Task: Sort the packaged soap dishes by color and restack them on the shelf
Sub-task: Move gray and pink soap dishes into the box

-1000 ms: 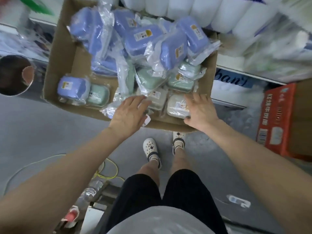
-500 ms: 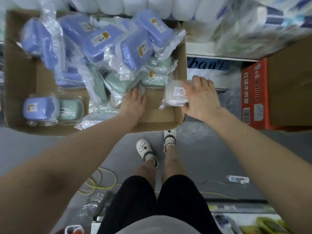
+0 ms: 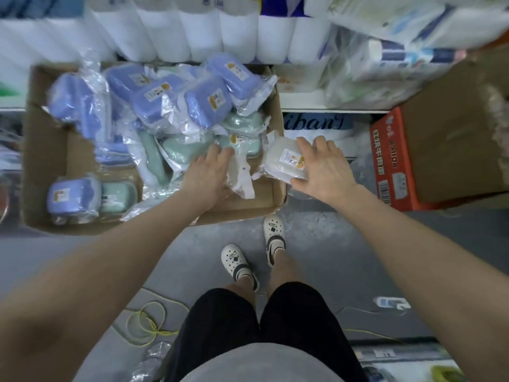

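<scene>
**White dish held over box corner, left hand in the pile**

Right hand (image 3: pixel 323 168) grips a white dish (image 3: pixel 285 158) in its clear wrap — fingers curled over the far edge, thumb under the near edge. The dish is tilted, label with an orange mark facing up, and sits just outside the right wall of the box (image 3: pixel 44 150), above its near right corner.

Left hand (image 3: pixel 210 172) reaches into the box, palm down, fingers bent onto crumpled wrap (image 3: pixel 241 175) at the near right of the pile. Whether it has closed on a dish under the wrap — cannot tell; the fingertips are hidden in plastic.

Box contents: blue dishes (image 3: pixel 206 104) heaped across the far half, several labels up. Green dishes (image 3: pixel 179 148) lie in the middle and toward the right wall, below the blue ones. At the near left, apart from the heap, one blue dish (image 3: pixel 70 195) and one green dish (image 3: pixel 117 194) lie side by side, touching.

Surroundings: white paper rolls (image 3: pixel 176 31) line the shelf behind the box. A red carton (image 3: pixel 391 158) stands to the right, on the floor side. Yellow cord (image 3: pixel 148 321) coils on the grey floor (image 3: pixel 316 244) near the person's white clogs (image 3: pixel 234 257).
</scene>
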### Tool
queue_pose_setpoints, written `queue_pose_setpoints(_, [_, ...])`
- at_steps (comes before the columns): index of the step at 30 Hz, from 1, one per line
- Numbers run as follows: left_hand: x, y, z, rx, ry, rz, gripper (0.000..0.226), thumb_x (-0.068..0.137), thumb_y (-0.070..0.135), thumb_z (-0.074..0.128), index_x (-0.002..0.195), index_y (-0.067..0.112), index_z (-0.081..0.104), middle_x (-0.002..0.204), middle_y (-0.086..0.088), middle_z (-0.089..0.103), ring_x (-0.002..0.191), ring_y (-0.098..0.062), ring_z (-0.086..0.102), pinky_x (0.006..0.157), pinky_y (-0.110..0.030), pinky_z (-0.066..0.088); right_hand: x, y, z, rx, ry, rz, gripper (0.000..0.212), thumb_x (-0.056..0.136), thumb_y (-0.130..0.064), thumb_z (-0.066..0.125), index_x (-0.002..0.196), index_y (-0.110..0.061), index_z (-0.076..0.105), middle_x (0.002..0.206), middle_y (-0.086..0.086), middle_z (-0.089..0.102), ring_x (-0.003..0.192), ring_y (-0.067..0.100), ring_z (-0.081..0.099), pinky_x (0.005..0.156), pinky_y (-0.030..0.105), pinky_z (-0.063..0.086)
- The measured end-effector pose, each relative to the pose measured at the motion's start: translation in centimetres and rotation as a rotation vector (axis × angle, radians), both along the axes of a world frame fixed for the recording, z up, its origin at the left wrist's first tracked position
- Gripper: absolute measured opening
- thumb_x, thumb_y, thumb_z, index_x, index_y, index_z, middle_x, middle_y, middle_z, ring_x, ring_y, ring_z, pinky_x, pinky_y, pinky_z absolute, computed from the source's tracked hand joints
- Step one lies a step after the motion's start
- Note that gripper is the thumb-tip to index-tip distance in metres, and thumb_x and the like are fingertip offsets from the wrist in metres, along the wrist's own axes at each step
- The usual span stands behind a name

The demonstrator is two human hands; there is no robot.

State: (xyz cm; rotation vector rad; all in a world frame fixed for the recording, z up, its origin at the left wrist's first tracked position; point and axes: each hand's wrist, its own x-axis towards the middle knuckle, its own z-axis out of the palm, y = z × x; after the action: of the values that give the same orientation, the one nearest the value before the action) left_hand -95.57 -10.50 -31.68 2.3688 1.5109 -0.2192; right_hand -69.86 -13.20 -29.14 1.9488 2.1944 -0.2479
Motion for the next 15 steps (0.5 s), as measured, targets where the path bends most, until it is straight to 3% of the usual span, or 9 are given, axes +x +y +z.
queue_pose_setpoints(3, [0.7, -0.5, 2.5, 0.066, -0.252, 0.103, 0.092, 0.064, 0.032, 0.088, 0.136, 0.009, 0.036, 0.129, -0.016, 0.042, 0.103, -0.037, 0.056, 0.085, -0.047, 0.05, 1.4, -1.1, 1.8, 0.053, 0.026, -0.053, 0.088, 0.075, -0.052, 0.069, 0.145, -0.014, 0.031, 0.119, 0.018, 0.047, 0.104, 0.035, 0.049, 0.087, 0.043, 0.041])
queue_pose_setpoints(6, [1.9, -0.7, 4.8, 0.128, -0.372, 0.122, 0.096, 0.065, 0.033, 0.088, 0.139, 0.006, 0.033, 0.132, -0.017, 0.045, 0.116, -0.036, 0.05, 0.097, -0.045, 0.043, 3.3, -2.0, 3.8, 0.126, 0.075, -0.112, 0.09, 0.074, -0.05, 0.071, 0.146, -0.01, 0.033, 0.117, 0.02, 0.047, 0.102, 0.038, 0.049, 0.087, 0.043, 0.041])
queue_pose_setpoints(9, [4.2, -0.3, 7.4, 0.138, -0.423, 0.139, 0.099, 0.064, 0.04, 0.087, 0.14, 0.008, 0.032, 0.132, -0.014, 0.049, 0.119, -0.034, 0.048, 0.1, -0.044, 0.04, 5.8, -2.5, 5.8, 0.197, 0.112, -0.156, 0.091, 0.072, -0.048, 0.073, 0.145, -0.009, 0.037, 0.116, 0.021, 0.048, 0.103, 0.04, 0.049, 0.09, 0.045, 0.042])
queue_pose_setpoints(15, [12.7, 0.6, 11.8, 0.299, -0.39, -0.017, 0.09, 0.067, 0.041, 0.083, 0.139, 0.007, 0.039, 0.133, -0.015, 0.049, 0.12, -0.035, 0.047, 0.103, -0.043, 0.035, 14.0, -4.5, 10.1, 0.382, 0.106, -0.213, 0.087, 0.072, -0.048, 0.073, 0.142, -0.009, 0.041, 0.115, 0.021, 0.05, 0.103, 0.041, 0.049, 0.089, 0.048, 0.044])
